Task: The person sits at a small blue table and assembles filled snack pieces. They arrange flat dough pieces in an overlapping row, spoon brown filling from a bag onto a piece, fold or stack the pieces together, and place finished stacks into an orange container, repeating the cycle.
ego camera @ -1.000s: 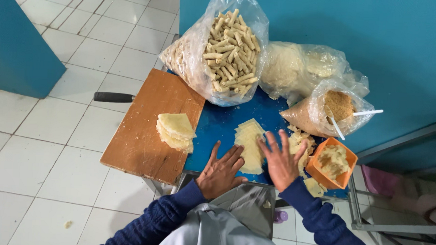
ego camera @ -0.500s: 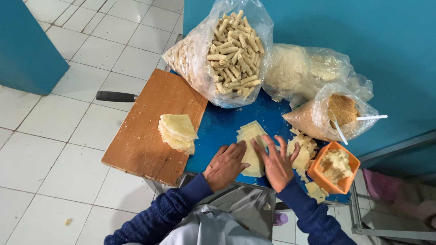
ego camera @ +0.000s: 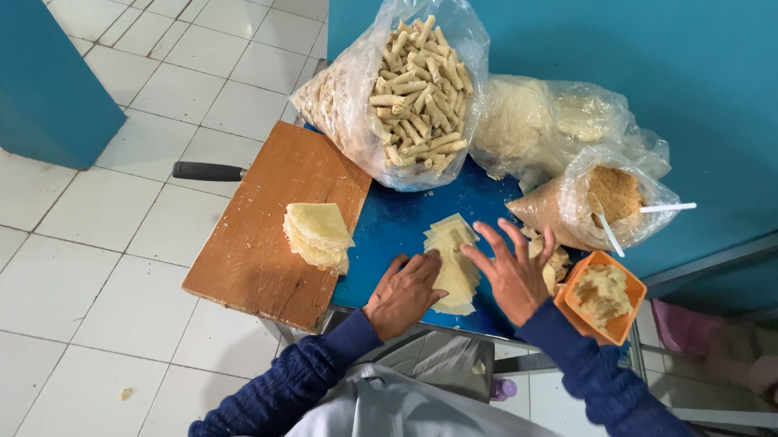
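— What are the hands doing right now?

— Both are lying on the blue surface (ego camera: pixel 397 232), one on each side of a fanned row of pale dough sheets (ego camera: pixel 454 258). The left hand (ego camera: pixel 406 291) is resting loosely curled, its fingers touching the left edge of the row. It is gripping nothing that I can see.

— And the other?

— The right hand (ego camera: pixel 513 272) is spreading its fingers wide, palm down, touching the right edge of the sheets. It is not closing on anything either.

— Where are the sheets sitting?

— Near the front edge of the surface, between the wooden cutting board (ego camera: pixel 270 231) on the left and an orange square tub (ego camera: pixel 602 296) of crumbly filling on the right.

— What else is lying about?

— A stack of folded dough pieces (ego camera: pixel 317 235) is sitting on the board, and a black handle (ego camera: pixel 207 171) is sticking out behind it. At the back, a clear bag of rolled sticks (ego camera: pixel 407 97) is leaning against a bag of pale dough (ego camera: pixel 542 125), and a smaller bag of crumbs (ego camera: pixel 613 198) is holding two white spoons (ego camera: pixel 669 207).
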